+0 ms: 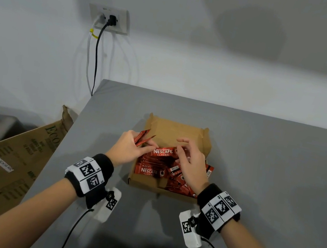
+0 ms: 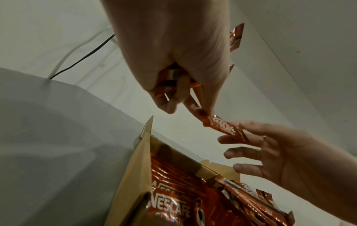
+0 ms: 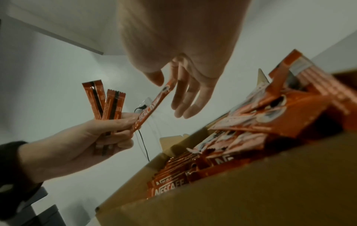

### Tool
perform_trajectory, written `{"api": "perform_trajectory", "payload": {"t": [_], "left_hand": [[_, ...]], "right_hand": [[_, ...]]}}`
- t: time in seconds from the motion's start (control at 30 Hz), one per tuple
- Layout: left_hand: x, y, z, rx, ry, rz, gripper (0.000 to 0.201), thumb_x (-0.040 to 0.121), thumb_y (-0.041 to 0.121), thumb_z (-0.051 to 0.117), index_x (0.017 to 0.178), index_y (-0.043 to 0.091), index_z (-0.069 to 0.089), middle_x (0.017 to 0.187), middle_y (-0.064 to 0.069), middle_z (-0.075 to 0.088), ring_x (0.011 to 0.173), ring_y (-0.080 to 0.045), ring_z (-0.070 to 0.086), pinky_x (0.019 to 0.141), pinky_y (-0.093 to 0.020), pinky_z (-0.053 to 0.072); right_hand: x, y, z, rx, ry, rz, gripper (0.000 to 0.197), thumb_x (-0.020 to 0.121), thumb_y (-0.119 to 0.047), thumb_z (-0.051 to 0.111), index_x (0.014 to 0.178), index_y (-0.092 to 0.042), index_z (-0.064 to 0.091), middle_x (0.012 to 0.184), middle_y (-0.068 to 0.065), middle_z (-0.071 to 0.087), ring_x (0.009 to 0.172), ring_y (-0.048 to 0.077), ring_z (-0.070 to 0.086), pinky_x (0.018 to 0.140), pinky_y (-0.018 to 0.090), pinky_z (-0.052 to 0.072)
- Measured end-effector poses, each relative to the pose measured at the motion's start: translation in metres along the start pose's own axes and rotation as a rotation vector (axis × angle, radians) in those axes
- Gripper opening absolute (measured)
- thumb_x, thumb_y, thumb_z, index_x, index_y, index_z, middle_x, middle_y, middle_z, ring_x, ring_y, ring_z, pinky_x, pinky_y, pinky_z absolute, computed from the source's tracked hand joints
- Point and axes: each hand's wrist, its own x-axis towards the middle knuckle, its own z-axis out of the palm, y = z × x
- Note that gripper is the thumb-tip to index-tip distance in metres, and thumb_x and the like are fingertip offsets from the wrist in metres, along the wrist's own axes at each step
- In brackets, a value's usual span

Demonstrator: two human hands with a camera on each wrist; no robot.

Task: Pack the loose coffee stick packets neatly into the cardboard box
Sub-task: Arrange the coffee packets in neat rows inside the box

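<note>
An open cardboard box [image 1: 170,131] lies on the grey table, partly filled with red Nescafe stick packets [image 1: 149,171]. My left hand [image 1: 150,145] hovers over the box's left side, gripping two upright packets [image 3: 104,104] in its curled fingers. Its fingertips also pinch the left end of a third packet [image 1: 163,152], which lies level above the box. My right hand [image 1: 180,148] pinches the other end of that packet [image 3: 166,88] between thumb and forefinger, with its other fingers [image 3: 185,105] spread loosely. In the left wrist view the shared packet [image 2: 222,126] bridges both hands.
Some packets [image 1: 209,170] stick out over the box's right wall. A large printed cardboard sheet [image 1: 5,161] leans against the table's left edge. A wall socket [image 1: 109,19] with cables sits behind. The grey table [image 1: 269,175] stretches to the right of the box.
</note>
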Motion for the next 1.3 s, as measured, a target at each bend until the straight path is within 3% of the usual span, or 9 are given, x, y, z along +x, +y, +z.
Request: {"api": "perform_trajectory", "payload": {"t": [0.13,0.33,0.43,0.53,0.63,0.7,0.83,0.97,1.3], "left_hand": [[0.000,0.001,0.001,0.019,0.008,-0.012,0.005,0.084,0.013,0.066,0.083,0.015,0.071,0.081,0.008,0.068,0.073,0.004,0.063,0.064,-0.009,0.048],[-0.009,-0.006,0.011,-0.078,0.179,-0.010,0.007,0.086,0.014,0.064,0.085,0.016,0.070,0.085,0.007,0.069,0.076,0.005,0.063,0.070,-0.009,0.048],[-0.012,-0.015,0.010,-0.064,0.253,-0.010,0.005,0.083,0.013,0.067,0.081,0.017,0.070,0.086,0.005,0.070,0.079,0.004,0.063,0.073,-0.007,0.047],[-0.013,-0.026,0.003,0.095,0.051,-0.040,0.003,0.078,0.012,0.073,0.079,0.009,0.072,0.083,0.002,0.071,0.079,0.002,0.064,0.075,-0.005,0.045],[-0.014,-0.033,-0.001,0.327,-0.113,-0.016,0.006,0.076,0.013,0.075,0.081,0.013,0.073,0.081,0.006,0.069,0.076,0.009,0.062,0.073,-0.004,0.045],[-0.013,-0.034,-0.002,0.403,-0.153,-0.033,0.005,0.077,0.014,0.073,0.078,0.018,0.071,0.079,0.004,0.069,0.072,0.002,0.063,0.068,-0.007,0.046],[-0.011,-0.032,0.001,0.575,-0.198,0.002,0.025,0.077,0.018,0.072,0.059,0.025,0.056,0.066,0.000,0.064,0.062,-0.015,0.059,0.053,-0.012,0.040],[-0.010,-0.029,0.005,0.767,-0.223,0.061,0.025,0.079,0.031,0.069,0.064,0.015,0.058,0.066,0.000,0.062,0.061,-0.017,0.056,0.053,-0.019,0.039],[-0.005,-0.040,0.014,1.020,-0.168,0.140,0.014,0.086,0.034,0.055,0.082,0.021,0.058,0.093,0.002,0.066,0.085,-0.019,0.060,0.072,-0.027,0.027]], "right_hand": [[0.001,0.000,-0.001,-0.144,-0.029,-0.059,0.009,0.088,-0.013,0.061,0.096,-0.014,0.066,0.087,-0.008,0.064,0.078,-0.004,0.058,0.071,0.005,0.045],[0.002,-0.005,0.001,-0.369,-0.227,-0.034,0.014,0.082,-0.013,0.069,0.095,-0.012,0.073,0.084,0.000,0.073,0.057,-0.009,0.056,0.060,0.003,0.041],[0.005,-0.010,0.008,-0.407,-0.263,-0.071,0.014,0.083,-0.012,0.068,0.095,-0.010,0.073,0.090,0.004,0.073,0.073,0.003,0.064,0.073,0.012,0.051],[0.008,-0.010,0.013,-0.561,-0.386,-0.117,0.013,0.085,-0.011,0.064,0.095,-0.009,0.073,0.094,0.006,0.072,0.085,0.014,0.066,0.081,0.028,0.053],[0.010,-0.010,0.016,-0.663,-0.484,-0.134,0.015,0.087,-0.009,0.060,0.097,-0.009,0.072,0.099,0.008,0.071,0.090,0.019,0.064,0.084,0.031,0.051],[0.009,-0.011,0.020,-0.717,-0.527,-0.152,0.018,0.088,-0.007,0.056,0.099,-0.009,0.071,0.102,0.009,0.069,0.096,0.022,0.062,0.087,0.031,0.048],[0.010,-0.011,0.029,-0.776,-0.544,-0.142,0.021,0.088,-0.007,0.053,0.099,-0.010,0.070,0.106,0.012,0.067,0.101,0.029,0.059,0.090,0.037,0.045],[0.010,-0.005,0.030,-0.872,-0.592,-0.123,0.020,0.089,-0.011,0.053,0.100,-0.014,0.069,0.106,0.012,0.066,0.100,0.031,0.059,0.089,0.040,0.046],[0.008,0.008,0.030,-1.044,-0.565,-0.225,0.021,0.087,-0.023,0.052,0.105,-0.018,0.062,0.106,0.002,0.064,0.104,0.025,0.052,0.088,0.039,0.032]]}}
